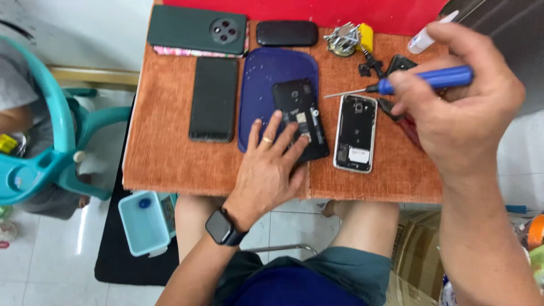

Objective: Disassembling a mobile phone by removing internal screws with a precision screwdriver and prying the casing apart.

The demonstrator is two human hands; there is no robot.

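Observation:
My left hand [271, 164] lies flat with fingers spread on an opened black phone [299, 110], pressing it onto a dark blue plastic lid [266, 73]. My right hand [459, 107] grips a blue-handled screwdriver [419, 80]; its thin metal tip points left, just above and between the opened black phone and a second opened phone with a white frame [355, 133]. Red-handled pliers [405, 126] lie partly under my right hand.
An orange cloth [164, 147] covers the small table. On it lie a black phone face down [213, 99], a dark green phone [195, 29], a black case [287, 33], small metal parts [343, 38], a white bottle [425, 38]. A teal chair [45, 153] stands left; a light blue box [144, 222] sits on the floor.

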